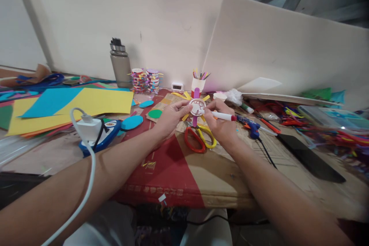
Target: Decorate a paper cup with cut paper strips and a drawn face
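My left hand [170,117] is closed on a small round white paper craft [197,107] with a drawn face, yellow strips around it and a purple strip through it. My right hand [219,121] grips a white marker with a red cap [223,115], its tip touching the craft's face. Both hands hover just above the table, over red and yellow scissors [198,140].
Yellow and blue paper sheets [86,102] lie at the left, by a white charger and cable [88,128]. A grey bottle [120,65], stacked crafts [145,80] and a cup of sticks [198,82] stand at the back. A blue glue gun [250,126] and pipe cleaners [331,128] lie right.
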Motion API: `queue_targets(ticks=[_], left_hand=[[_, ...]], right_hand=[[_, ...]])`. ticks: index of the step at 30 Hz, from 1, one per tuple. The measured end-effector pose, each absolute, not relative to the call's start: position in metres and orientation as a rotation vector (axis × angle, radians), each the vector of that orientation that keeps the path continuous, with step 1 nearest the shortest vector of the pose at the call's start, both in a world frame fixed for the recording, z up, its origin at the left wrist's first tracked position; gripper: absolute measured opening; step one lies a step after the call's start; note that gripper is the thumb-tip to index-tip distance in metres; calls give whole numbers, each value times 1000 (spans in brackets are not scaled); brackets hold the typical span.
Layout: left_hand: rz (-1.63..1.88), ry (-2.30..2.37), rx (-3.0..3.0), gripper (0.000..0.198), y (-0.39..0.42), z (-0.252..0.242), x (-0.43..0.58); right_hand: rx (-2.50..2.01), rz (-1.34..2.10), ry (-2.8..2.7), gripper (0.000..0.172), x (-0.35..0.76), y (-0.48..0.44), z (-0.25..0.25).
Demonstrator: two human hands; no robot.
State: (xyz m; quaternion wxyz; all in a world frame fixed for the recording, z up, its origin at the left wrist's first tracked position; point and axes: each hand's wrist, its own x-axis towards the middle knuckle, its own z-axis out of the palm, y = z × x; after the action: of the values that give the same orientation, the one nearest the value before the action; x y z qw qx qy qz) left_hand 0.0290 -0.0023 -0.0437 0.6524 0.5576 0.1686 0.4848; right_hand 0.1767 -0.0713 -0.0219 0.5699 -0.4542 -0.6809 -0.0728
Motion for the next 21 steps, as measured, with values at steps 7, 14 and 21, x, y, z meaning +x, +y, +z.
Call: queue_targets(ticks=[7, 14, 21], left_hand=[[1094, 397, 1271, 44, -2, -44, 30], [1095, 398, 1275, 43, -3, -45, 30], [1086, 406, 1269, 44, -4, -45, 30]], right_hand=[[-1087, -153, -1597, 15, 176, -71, -24], [-1106, -142, -1603, 16, 176, -71, -23], [-1109, -117, -1596, 15, 174, -70, -23]])
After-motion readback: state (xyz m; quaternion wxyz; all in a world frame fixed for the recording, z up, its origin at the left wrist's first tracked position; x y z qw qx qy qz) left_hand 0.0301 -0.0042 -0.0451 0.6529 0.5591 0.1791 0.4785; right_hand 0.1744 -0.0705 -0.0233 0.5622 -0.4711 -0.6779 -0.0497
